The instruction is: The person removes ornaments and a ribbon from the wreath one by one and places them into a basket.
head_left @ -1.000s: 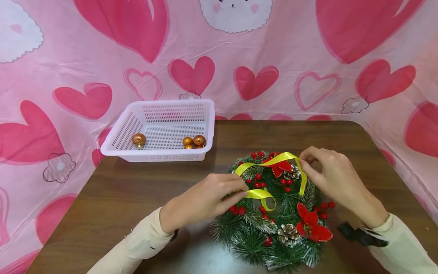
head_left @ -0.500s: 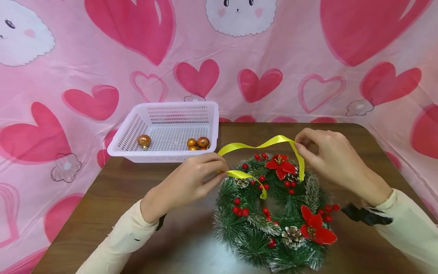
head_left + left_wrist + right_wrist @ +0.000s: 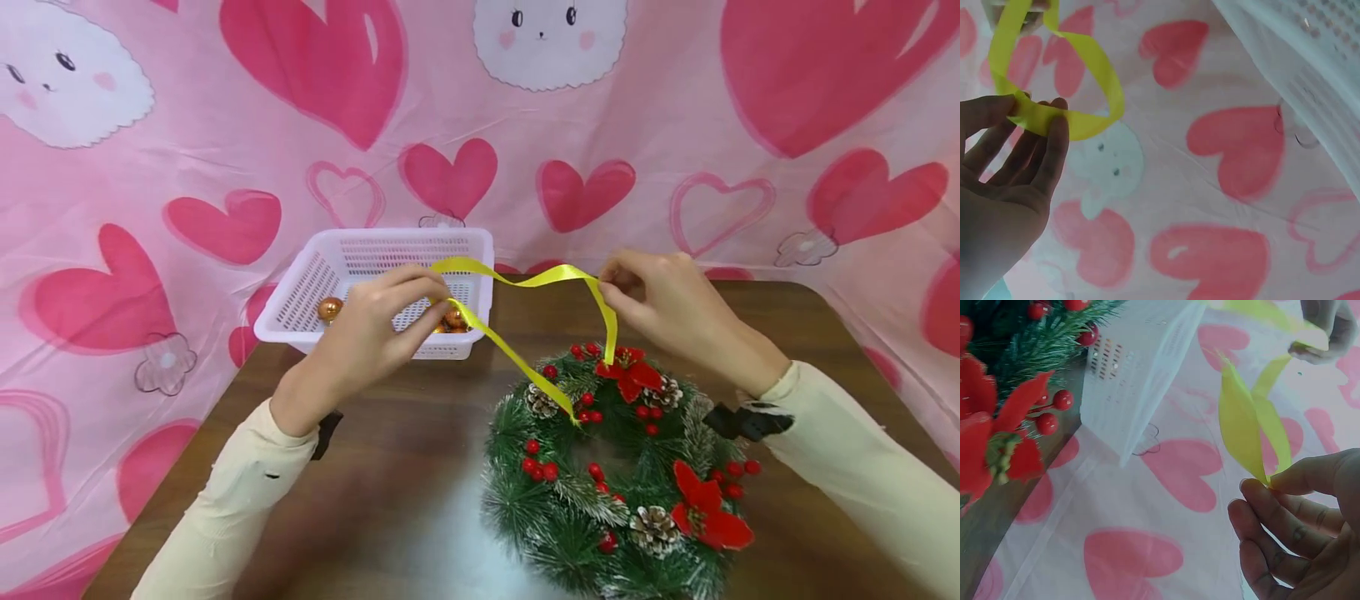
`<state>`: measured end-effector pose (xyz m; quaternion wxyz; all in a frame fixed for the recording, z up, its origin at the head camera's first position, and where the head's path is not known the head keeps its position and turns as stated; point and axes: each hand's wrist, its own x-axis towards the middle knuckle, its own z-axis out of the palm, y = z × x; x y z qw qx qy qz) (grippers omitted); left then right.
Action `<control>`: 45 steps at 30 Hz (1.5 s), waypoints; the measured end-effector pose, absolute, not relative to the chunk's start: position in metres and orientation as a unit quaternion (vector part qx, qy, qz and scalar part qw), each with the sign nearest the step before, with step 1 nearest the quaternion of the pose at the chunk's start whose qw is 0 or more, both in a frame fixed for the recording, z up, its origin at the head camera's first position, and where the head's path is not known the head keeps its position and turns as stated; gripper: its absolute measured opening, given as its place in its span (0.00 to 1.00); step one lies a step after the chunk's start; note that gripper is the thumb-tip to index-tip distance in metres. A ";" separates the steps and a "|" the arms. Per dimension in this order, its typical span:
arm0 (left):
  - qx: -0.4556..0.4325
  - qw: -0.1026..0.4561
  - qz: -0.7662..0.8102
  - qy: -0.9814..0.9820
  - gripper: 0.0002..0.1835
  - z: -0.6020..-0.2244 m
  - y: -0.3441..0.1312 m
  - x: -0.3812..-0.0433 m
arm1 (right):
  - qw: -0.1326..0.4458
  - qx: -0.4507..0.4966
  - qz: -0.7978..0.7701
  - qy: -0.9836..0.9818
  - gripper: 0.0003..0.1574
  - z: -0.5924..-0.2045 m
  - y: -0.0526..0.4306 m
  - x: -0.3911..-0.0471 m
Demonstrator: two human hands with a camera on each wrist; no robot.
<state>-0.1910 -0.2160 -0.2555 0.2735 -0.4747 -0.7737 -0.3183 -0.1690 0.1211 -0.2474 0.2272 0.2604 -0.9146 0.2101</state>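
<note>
A shiny yellow ribbon (image 3: 566, 273) stretches in the air between both hands, above the table. My left hand (image 3: 360, 333) pinches it at left, in front of the basket; the left wrist view shows thumb and fingers on the ribbon (image 3: 1085, 126). My right hand (image 3: 671, 308) pinches it farther right, above the wreath's back edge; in the right wrist view the ribbon (image 3: 1241, 422) folds up from the thumb and fingertip. One tail slants from the left hand to the wreath's inner edge; the other hangs by the back red flower (image 3: 630, 375). The green wreath (image 3: 525, 508) lies flat on the table.
A white perforated basket (image 3: 360, 236) stands at the back left, partly behind my left hand. Inside it lie a copper-coloured ball (image 3: 330, 308) and several more at its right end. The wreath carries red berries, pine cones (image 3: 655, 532) and a front red flower (image 3: 701, 508). Heart-printed cloth (image 3: 450, 179) hangs behind.
Both hands have risen and moved left and away over the table, lifting the ribbon off the wreath. The left tail, curled before, is now drawn straighter. The head view has shifted slightly.
</note>
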 end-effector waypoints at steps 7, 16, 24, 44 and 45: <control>-0.427 0.315 -0.314 -0.787 0.06 -0.244 -0.238 -0.210 | 0.216 0.262 0.226 -0.913 0.02 -0.250 0.099 -0.199; -0.357 0.358 -0.324 -0.799 0.06 -0.234 -0.265 -0.235 | 0.188 0.266 0.259 -0.909 0.03 -0.250 0.068 -0.230; -0.302 0.390 -0.338 -0.801 0.05 -0.233 -0.278 -0.255 | 0.151 0.256 0.298 -0.907 0.04 -0.256 0.044 -0.257; -0.282 0.281 -0.301 -0.866 0.08 -0.289 -0.299 -0.288 | 0.073 0.214 0.307 -0.924 0.06 -0.292 -0.008 -0.304; -0.283 0.272 -0.295 -0.871 0.08 -0.293 -0.299 -0.288 | 0.068 0.214 0.300 -0.927 0.06 -0.294 -0.010 -0.306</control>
